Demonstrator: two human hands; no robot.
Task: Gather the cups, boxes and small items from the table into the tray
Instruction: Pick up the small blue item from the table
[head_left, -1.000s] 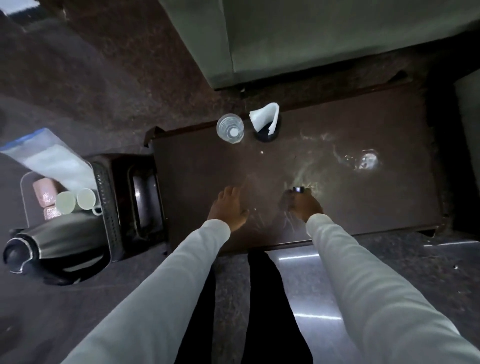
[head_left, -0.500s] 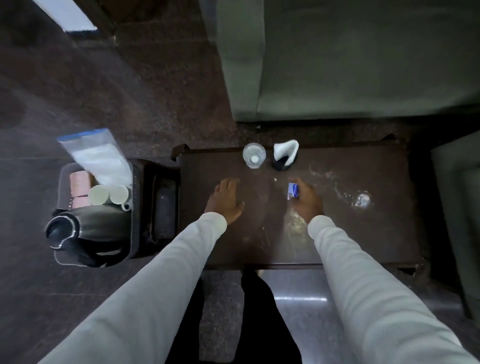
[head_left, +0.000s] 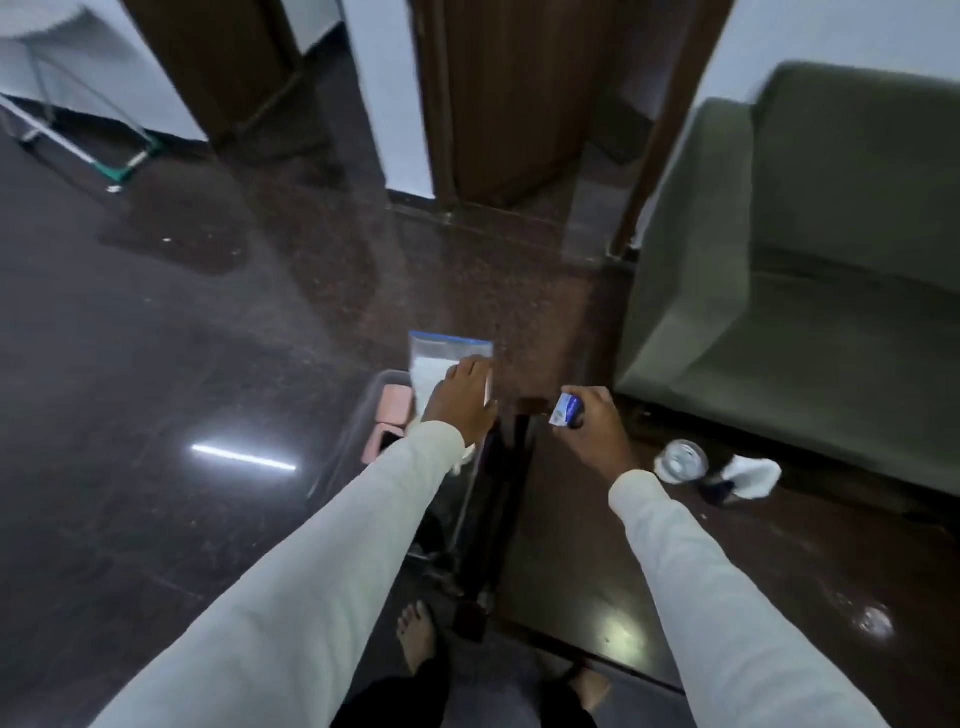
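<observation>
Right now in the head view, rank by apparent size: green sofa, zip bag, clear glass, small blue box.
1. green sofa
2. zip bag, partly hidden by the left hand
3. clear glass
4. small blue box in the right hand

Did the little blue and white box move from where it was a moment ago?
Yes. The right hand has carried the small box away from the glass, past the table's left end, toward the tray.
</observation>
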